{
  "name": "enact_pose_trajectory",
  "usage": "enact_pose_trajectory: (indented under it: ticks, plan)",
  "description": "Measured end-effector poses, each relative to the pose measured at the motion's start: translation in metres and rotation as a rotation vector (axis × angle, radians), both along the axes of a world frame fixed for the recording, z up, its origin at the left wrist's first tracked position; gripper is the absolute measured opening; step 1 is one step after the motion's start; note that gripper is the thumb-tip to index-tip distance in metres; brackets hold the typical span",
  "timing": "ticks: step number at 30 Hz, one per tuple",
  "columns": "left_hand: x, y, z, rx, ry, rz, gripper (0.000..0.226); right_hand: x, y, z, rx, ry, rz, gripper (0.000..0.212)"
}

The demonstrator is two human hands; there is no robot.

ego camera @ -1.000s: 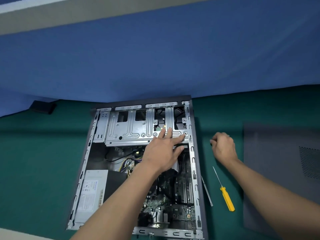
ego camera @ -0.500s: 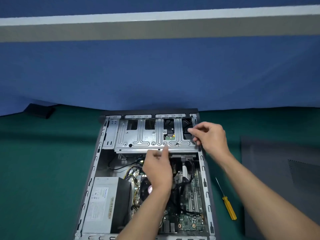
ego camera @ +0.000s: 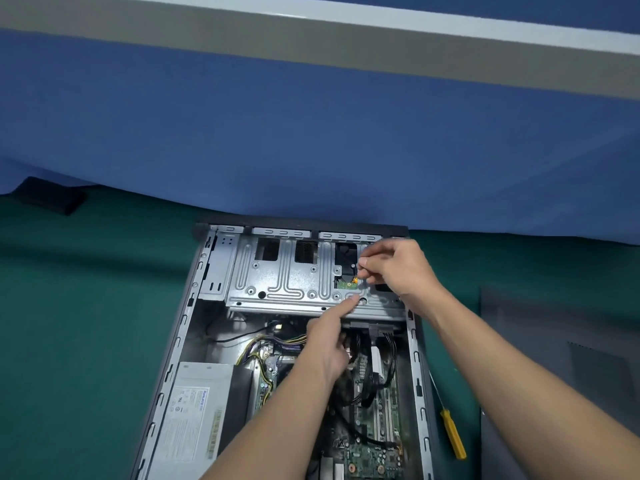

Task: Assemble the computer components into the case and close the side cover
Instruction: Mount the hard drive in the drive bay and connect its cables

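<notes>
Green mat; left fingers touching drive cage.

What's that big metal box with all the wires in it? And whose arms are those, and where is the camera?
There is no robot here, just a person. The camera sits on their head and looks down, so you see their own two arms. The box is a computer case lying open on a green mat. Inside are a grey power supply, a green circuit board and black cables. At the far end sits a silver metal cage for drives. The left hand points one finger onto that cage. The right hand pinches a tiny piece above it, maybe a screw; it is too small to be sure. Beside the case lie a yellow screwdriver and the dark side cover, not yet put on.
</notes>
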State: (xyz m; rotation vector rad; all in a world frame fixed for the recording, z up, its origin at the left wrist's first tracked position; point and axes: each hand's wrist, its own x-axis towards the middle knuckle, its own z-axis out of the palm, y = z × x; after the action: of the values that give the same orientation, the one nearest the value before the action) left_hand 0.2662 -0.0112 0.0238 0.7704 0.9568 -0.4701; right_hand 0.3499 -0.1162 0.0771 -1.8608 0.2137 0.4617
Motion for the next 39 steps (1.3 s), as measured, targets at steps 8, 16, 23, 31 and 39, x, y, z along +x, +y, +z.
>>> enact_pose_trajectory:
  ticks: [8,16,23,31,39]
  plan:
    - [0.002,0.007,-0.016,-0.127,-0.074,-0.019,0.060,0.013,0.014,-0.009,-0.007,0.063,0.102,0.012]
    - [0.004,0.004,-0.018,-0.144,-0.096,0.076,0.077,0.018,0.019,-0.015,-0.049,0.059,0.104,0.012]
    - [0.003,0.005,-0.019,-0.164,-0.149,0.030,0.083,0.022,0.026,-0.008,-0.268,0.023,0.250,0.012]
    - [0.003,0.005,-0.011,-0.181,-0.103,0.009,0.026,0.026,0.028,-0.009,-0.366,-0.017,0.323,0.015]
    - [0.005,0.005,-0.014,-0.153,-0.075,0.027,0.022,0.029,0.028,-0.007,-0.384,-0.013,0.367,0.018]
